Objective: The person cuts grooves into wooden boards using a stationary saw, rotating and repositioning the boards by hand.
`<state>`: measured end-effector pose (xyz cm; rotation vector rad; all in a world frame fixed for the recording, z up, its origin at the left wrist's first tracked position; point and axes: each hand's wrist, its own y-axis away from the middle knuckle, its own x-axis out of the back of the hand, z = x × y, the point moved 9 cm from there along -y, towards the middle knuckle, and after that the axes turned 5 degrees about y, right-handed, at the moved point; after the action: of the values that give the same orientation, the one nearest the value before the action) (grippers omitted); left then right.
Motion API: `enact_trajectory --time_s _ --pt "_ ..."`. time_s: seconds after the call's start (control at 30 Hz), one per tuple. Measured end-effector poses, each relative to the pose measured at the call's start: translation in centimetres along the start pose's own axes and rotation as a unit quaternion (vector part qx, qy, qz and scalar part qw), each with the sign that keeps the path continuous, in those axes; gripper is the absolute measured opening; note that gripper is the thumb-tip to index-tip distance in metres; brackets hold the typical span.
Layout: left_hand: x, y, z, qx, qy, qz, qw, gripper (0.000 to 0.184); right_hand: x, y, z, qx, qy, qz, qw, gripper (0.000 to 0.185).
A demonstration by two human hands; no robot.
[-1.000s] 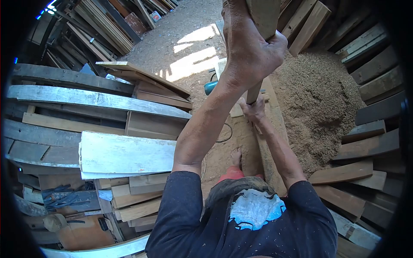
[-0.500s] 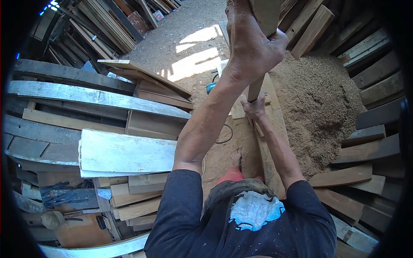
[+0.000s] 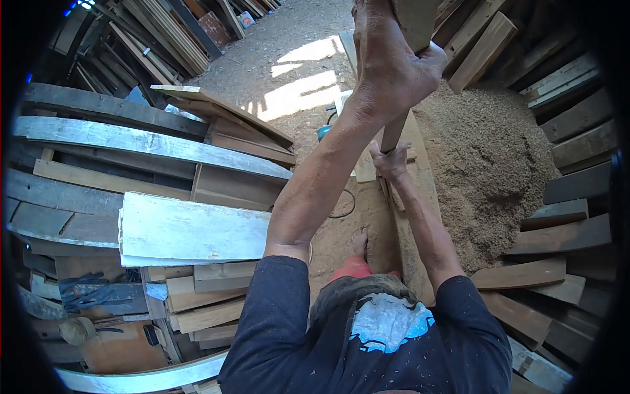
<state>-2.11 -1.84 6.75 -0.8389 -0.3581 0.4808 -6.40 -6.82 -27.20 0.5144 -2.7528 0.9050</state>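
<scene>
A long wooden plank [image 3: 416, 25] is held up in front of me, its upper end running out of the top of the view. My left hand [image 3: 392, 69] is raised high and closed around it, the thumb along one side. Lower down, my right hand [image 3: 392, 163] grips the same plank at its lower part, with the fingers partly hidden behind the wood. Beneath the right hand lies a long sawdust-covered beam [image 3: 423, 167]. A teal object [image 3: 323, 132], perhaps a power tool, rests left of the plank, partly covered by my left forearm.
A large heap of sawdust [image 3: 489, 161] lies to the right, bordered by stacked boards [image 3: 571, 233]. On the left, a white-painted board [image 3: 193, 230] tops piles of timber. A dark cable [image 3: 346, 209] loops on the ground near my bare foot [image 3: 359, 243].
Both hands keep hold of the plank. Hands and plank appear slightly further right, and the whole view has shifted a little. Nothing is let go.
</scene>
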Motion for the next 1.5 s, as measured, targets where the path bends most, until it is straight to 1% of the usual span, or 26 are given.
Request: enact_trajectory --time_s 0.07,0.17,0.27,0.37,0.47,0.57,0.67,0.77,0.87,0.97,1.03,1.1,1.17,1.2,1.3,1.37,1.5 --pt "0.0 -0.1 0.2 -0.009 -0.012 0.008 1.000 0.112 -0.2 -0.1 0.4 -0.003 -0.003 -0.007 1.000 0.009" --pt "0.1 -0.3 0.0 -0.052 -0.019 0.017 0.998 0.112 -0.3 -0.3 0.4 0.001 -0.006 -0.007 1.000 0.010" --pt "0.2 -0.4 0.0 0.006 -0.001 0.012 1.000 0.112 -0.3 -0.7 -0.1 -0.003 -0.017 -0.007 1.000 0.012" --pt "0.2 -0.5 -0.6 -0.008 0.003 -0.003 1.000 0.112 -0.4 -0.8 -0.2 -0.012 -0.029 -0.002 1.000 0.013" --pt "0.3 -0.6 -0.2 -0.089 -0.028 0.016 0.996 0.112 -0.4 -1.0 -0.2 -0.011 -0.031 0.002 0.999 0.013" --pt "0.2 -0.7 -0.5 0.005 0.009 0.001 1.000 0.112 -0.5 -1.2 -0.1 -0.011 -0.029 -0.001 1.000 0.012" --pt "0.3 -1.0 -0.9 -0.008 -0.017 -0.009 1.000 0.112 -0.7 -1.6 0.0 -0.008 -0.025 0.002 1.000 0.010" --pt "0.6 -1.0 -0.9 -0.022 -0.039 0.018 0.999 0.112 -1.0 -1.6 0.7 0.004 -0.005 -0.002 1.000 0.013" --pt "0.6 -1.3 -1.2 -0.018 -0.013 0.014 1.000 0.111 -1.2 -1.8 0.7 0.009 0.005 -0.008 1.000 0.015" --pt "0.8 -1.3 -1.1 -0.145 -0.101 0.038 0.984 0.110 -1.3 -2.1 0.8 0.009 0.006 -0.011 1.000 0.015" --pt "0.8 -1.2 -0.1 -0.128 -0.106 0.043 0.985 0.110 -1.5 -2.2 1.2 0.005 0.004 -0.016 1.000 0.015" --pt "0.8 -1.4 -0.4 -0.090 -0.077 0.032 0.992 0.110 -1.8 -2.3 1.3 -0.005 0.000 -0.026 1.000 0.015" --pt "0.9 -1.7 -1.9 -0.028 -0.016 0.005 0.999 0.110 -1.5 -2.7 0.7 -0.001 -0.029 0.012 1.000 0.011" --pt "0.9 -1.8 -2.0 -0.021 -0.007 0.005 1.000 0.110 -1.2 -2.8 0.5 0.001 -0.042 0.030 0.999 0.010" --pt "0.8 -2.0 -2.5 0.009 0.012 0.001 1.000 0.111 -1.6 -3.1 0.7 0.022 -0.034 0.014 0.999 0.011" --pt "0.8 -2.0 -2.9 0.045 0.013 -0.005 0.999 0.112 -2.0 -3.0 1.5 -0.008 -0.035 0.003 0.999 0.011" --pt "1.0 -2.2 -2.8 -0.044 -0.003 0.013 0.999 0.113 -2.6 -3.2 2.5 -0.030 -0.034 -0.007 0.999 0.011"
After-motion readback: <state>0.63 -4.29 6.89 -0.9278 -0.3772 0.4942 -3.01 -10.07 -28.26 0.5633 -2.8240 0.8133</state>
